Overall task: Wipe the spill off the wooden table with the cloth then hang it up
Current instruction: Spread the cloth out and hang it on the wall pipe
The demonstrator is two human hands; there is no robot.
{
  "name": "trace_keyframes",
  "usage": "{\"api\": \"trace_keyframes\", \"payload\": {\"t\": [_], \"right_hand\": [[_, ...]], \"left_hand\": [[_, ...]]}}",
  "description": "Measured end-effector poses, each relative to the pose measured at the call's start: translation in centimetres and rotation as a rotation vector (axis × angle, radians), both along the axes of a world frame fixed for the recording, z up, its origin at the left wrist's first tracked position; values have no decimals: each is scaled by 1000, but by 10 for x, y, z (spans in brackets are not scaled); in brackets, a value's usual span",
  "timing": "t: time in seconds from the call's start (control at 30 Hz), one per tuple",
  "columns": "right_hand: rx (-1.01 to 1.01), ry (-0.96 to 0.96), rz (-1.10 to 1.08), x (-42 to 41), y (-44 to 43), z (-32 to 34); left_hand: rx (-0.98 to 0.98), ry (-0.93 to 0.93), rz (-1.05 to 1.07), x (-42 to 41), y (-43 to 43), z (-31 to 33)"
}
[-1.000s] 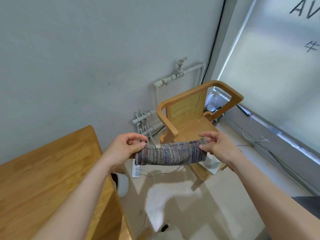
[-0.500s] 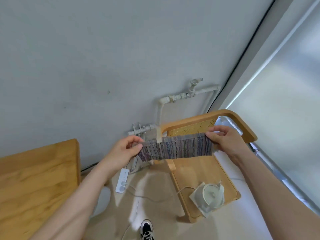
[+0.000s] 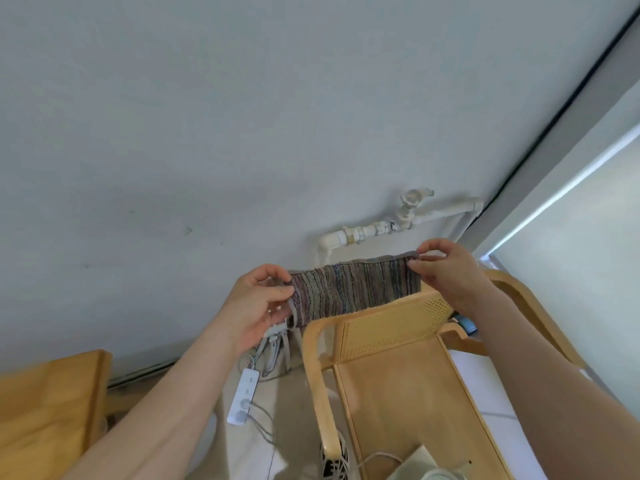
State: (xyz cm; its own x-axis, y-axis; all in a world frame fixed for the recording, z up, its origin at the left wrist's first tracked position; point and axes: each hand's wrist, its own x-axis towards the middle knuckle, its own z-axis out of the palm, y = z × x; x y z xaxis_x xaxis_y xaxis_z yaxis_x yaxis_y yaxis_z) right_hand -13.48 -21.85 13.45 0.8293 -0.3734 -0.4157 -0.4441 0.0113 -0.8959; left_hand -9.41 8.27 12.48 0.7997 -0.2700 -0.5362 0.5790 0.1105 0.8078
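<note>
Since the earlier frame the hands and the cloth had risen in the picture and drawn nearer the wall, and the chair had slid toward the lower right, its seat now filling much of that corner.

In the head view, the striped woven cloth [image 3: 356,291], a band of thin grey, mauve, blue and brown lines running top to bottom, was stretched flat between the two hands at the middle of the frame. Its weave looked coarse, its upper edge a plain grey hem, and it tilted so that the right end sat higher than the left. It hung in the air just above the curved top rail of the light wooden chair with a cane-mesh back [image 3: 391,327]; whether its lower edge touched the rail could not be told. The left hand [image 3: 258,308] pinched the left end between thumb and curled fingers, a little loose fabric bunched below the grip. The right hand [image 3: 446,271] nipped the upper right corner between thumb and fingertips, the other fingers folded close.

Behind the cloth a white plastic pipe with a valve [image 3: 398,223] ran along the pale grey wall [image 3: 242,116]. A corner of the honey-coloured wooden table [image 3: 48,407] showed at lower left, well apart from the cloth. A white power strip [image 3: 243,396] lay on the floor between table and chair.
</note>
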Motion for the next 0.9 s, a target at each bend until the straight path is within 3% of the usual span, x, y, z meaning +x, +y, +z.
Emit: {"api": "trace_keyframes", "payload": {"t": [0.23,0.53,0.67,0.9], "right_hand": [[-449,-21,145,106,-42,-55],[-666,4,295,199,-54,-105],[-876,103,419,222,-50,-136],[-1048,197,464,239,-47,-157]], "left_hand": [[224,-26,146,88,-60,-44],[500,-64,280,168,-98,-117],[504,-2,312,181,-107,-144],[420,115,493,194,-115,-169]]}}
